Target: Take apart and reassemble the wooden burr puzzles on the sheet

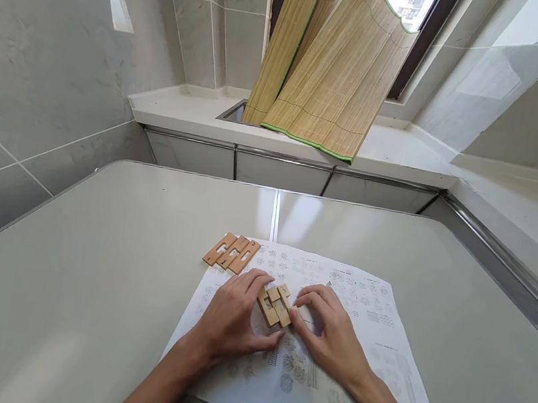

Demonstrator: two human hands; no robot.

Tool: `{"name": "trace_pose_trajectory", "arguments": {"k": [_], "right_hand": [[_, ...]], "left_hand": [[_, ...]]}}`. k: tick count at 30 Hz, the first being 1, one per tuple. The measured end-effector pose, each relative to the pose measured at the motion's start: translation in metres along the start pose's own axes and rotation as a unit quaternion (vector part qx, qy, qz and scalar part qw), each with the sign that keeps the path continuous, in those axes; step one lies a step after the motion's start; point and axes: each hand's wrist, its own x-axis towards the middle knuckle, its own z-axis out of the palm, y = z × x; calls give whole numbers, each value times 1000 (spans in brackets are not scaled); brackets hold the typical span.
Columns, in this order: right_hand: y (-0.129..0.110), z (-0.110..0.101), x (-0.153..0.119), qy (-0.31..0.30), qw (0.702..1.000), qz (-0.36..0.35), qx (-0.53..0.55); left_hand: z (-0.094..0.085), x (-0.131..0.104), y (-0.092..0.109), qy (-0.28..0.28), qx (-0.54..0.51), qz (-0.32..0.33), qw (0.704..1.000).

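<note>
Several flat, light wooden puzzle pieces (276,305) lie fitted side by side on a printed sheet, some with slots cut through them. My left hand (236,314) curves around their left side, fingers at the far left corner and thumb by the near end. On the other side, my right hand (328,328) has its fingertips against the right edge of the pieces. Both hands hold the group between them; some contact points are hidden by the fingers. Beyond my left hand, three darker slotted wooden pieces (231,253) lie in a slanted row at the sheet's far left corner.
The printed paper sheet (372,392), covered in small diagrams, lies on a pale table (85,282) with a seam down its middle. Behind it, a bamboo mat (339,70) drapes over a white ledge (186,108) below a window. Tiled walls close in on both sides.
</note>
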Motion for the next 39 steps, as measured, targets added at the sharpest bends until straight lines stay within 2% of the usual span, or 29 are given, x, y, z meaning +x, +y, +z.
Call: {"name": "trace_pose_trajectory", "arguments": {"k": [8, 11, 14, 18, 21, 24, 29, 34, 39], "right_hand": [[-5, 0, 1, -59, 993, -59, 78], [-6, -1, 2, -71, 991, -53, 101], [-8, -2, 2, -66, 992, -27, 104], [-9, -3, 1, -76, 992, -22, 97], [-8, -3, 1, -76, 992, -28, 95], [-7, -2, 1, -67, 993, -39, 87], [-4, 0, 0, -59, 994, -36, 81], [-5, 0, -2, -62, 995, -33, 75], [-5, -1, -2, -67, 995, -29, 71]], "left_hand": [[7, 2, 4, -19, -5, 2, 1000], [4, 3, 4, -14, -11, -8, 1000], [-5, -3, 1, -1, -3, -27, 1000], [-26, -23, -10, 36, 56, -74, 995], [-42, -38, -20, 81, 117, -133, 981], [-49, -43, -24, 97, 161, -187, 964], [-43, -39, -20, 100, 210, -255, 939], [-37, -39, -16, 87, 222, -290, 927], [-41, -45, -17, 100, 164, -307, 932]]}}
